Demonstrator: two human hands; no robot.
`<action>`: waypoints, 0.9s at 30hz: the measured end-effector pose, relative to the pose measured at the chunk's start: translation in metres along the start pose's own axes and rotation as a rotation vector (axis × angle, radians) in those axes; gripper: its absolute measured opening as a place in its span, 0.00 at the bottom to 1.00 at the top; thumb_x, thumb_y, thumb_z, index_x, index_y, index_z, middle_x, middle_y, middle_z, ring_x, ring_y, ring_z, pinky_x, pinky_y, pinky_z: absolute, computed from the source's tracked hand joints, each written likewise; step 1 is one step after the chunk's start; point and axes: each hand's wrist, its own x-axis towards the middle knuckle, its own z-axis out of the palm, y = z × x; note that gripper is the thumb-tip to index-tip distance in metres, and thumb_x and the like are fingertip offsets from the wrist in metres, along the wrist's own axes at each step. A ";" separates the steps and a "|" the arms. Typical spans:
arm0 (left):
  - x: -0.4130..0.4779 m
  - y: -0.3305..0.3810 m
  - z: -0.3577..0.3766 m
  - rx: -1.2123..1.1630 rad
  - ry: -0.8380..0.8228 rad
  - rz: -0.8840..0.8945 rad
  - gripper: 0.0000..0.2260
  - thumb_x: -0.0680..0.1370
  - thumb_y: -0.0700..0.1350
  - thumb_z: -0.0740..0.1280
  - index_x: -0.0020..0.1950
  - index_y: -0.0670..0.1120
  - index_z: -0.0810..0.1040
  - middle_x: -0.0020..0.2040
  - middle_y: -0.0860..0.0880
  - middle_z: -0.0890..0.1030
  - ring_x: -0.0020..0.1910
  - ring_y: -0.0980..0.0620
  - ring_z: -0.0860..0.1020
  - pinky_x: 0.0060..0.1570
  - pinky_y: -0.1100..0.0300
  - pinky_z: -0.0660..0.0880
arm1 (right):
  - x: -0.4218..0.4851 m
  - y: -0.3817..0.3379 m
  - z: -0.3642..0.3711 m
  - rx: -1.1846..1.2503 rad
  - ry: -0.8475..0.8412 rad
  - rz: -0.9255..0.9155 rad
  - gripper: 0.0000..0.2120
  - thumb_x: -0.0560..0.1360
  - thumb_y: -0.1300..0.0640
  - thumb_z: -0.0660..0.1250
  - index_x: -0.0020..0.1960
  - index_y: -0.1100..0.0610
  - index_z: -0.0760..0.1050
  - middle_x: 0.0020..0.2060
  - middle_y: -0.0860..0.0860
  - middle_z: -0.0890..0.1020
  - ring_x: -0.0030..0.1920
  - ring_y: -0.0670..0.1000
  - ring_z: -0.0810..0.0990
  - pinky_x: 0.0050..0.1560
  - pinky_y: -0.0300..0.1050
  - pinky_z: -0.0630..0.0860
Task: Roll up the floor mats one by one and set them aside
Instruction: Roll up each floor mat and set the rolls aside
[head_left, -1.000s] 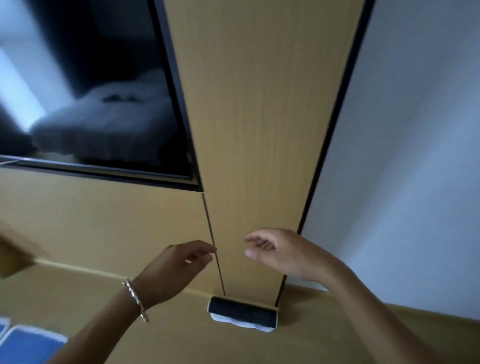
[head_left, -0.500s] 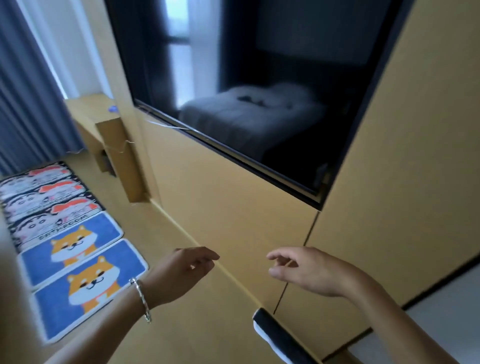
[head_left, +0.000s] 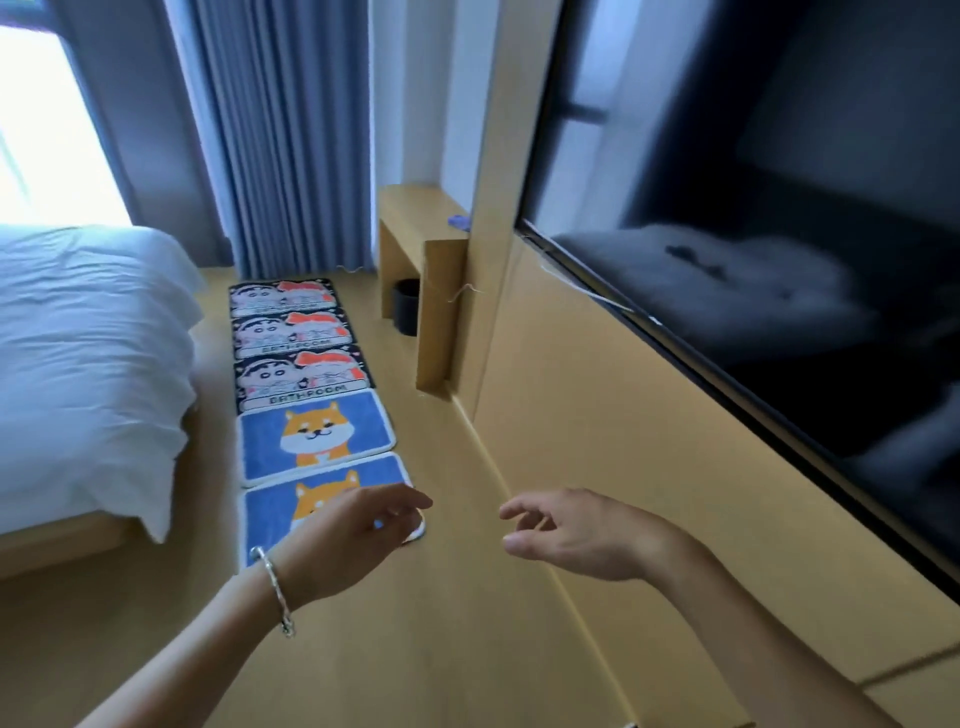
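As left hand (head_left: 358, 540) and right hand (head_left: 582, 535) hover slack, empty, bin (head_left: 406, 306) hides its contents.

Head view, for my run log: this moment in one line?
left hand: open, empty | right hand: open, empty | floor mats: five, flat | nearest: blue dog mat, unrolled

The mats (head_left: 311, 436) look like soft tufted cloth with a matt, fuzzy pile. The floor (head_left: 415, 649) is smooth pale wood with a faint sheen; the wall panel (head_left: 597, 415) and desk (head_left: 410, 208) match it. The bedding (head_left: 88, 353) is crumpled white cloth. The curtain (head_left: 291, 130) is matt pleated fabric. The screen (head_left: 753, 260) is glossy black and mirror-like. The bracelet (head_left: 275, 587) is shiny metal.
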 end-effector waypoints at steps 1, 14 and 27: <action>-0.003 -0.014 -0.012 -0.003 0.016 -0.016 0.08 0.79 0.49 0.63 0.50 0.64 0.75 0.45 0.62 0.81 0.45 0.66 0.78 0.46 0.71 0.73 | 0.015 -0.013 0.001 -0.015 -0.018 -0.009 0.22 0.77 0.42 0.62 0.69 0.46 0.69 0.62 0.47 0.77 0.59 0.47 0.76 0.62 0.46 0.72; -0.031 -0.135 -0.101 -0.077 0.217 -0.257 0.07 0.77 0.49 0.65 0.52 0.58 0.80 0.43 0.63 0.80 0.42 0.63 0.78 0.46 0.65 0.75 | 0.177 -0.135 0.029 -0.144 -0.185 -0.223 0.21 0.77 0.40 0.61 0.67 0.44 0.70 0.49 0.37 0.75 0.55 0.44 0.77 0.60 0.44 0.73; 0.031 -0.216 -0.191 0.013 0.351 -0.383 0.07 0.77 0.46 0.66 0.52 0.56 0.80 0.45 0.58 0.80 0.44 0.60 0.78 0.45 0.64 0.75 | 0.358 -0.229 -0.016 -0.183 -0.303 -0.483 0.19 0.78 0.43 0.61 0.67 0.47 0.70 0.54 0.44 0.78 0.52 0.49 0.79 0.56 0.51 0.77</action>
